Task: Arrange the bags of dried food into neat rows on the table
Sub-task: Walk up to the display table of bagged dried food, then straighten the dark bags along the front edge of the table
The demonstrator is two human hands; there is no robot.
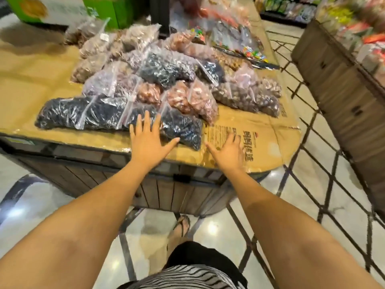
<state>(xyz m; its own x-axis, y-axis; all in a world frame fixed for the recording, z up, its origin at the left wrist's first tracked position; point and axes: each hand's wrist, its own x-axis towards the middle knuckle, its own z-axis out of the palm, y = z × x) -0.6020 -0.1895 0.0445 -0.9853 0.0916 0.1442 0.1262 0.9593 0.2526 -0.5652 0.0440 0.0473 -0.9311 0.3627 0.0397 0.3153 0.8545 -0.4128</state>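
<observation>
Clear zip bags of dried food lie in rough rows on a cardboard-covered table (256, 130). The front row holds dark-berry bags (68, 113) and one nearer bag of dark fruit (183, 128). Behind them are pinkish-brown nut bags (200, 99), more dark bags (166, 67) and pale brown ones (93, 65). My left hand (149, 140) is flat with fingers spread, its fingertips on the near dark bag. My right hand (228, 151) hovers open over bare cardboard just right of that bag, holding nothing.
A green carton (62, 9) stands at the back left. Colourful packets (239, 44) lie at the back right. A cardboard-lined wire bin (343, 84) of packaged goods stands to the right, with tiled floor between. The table's front edge is close to my body.
</observation>
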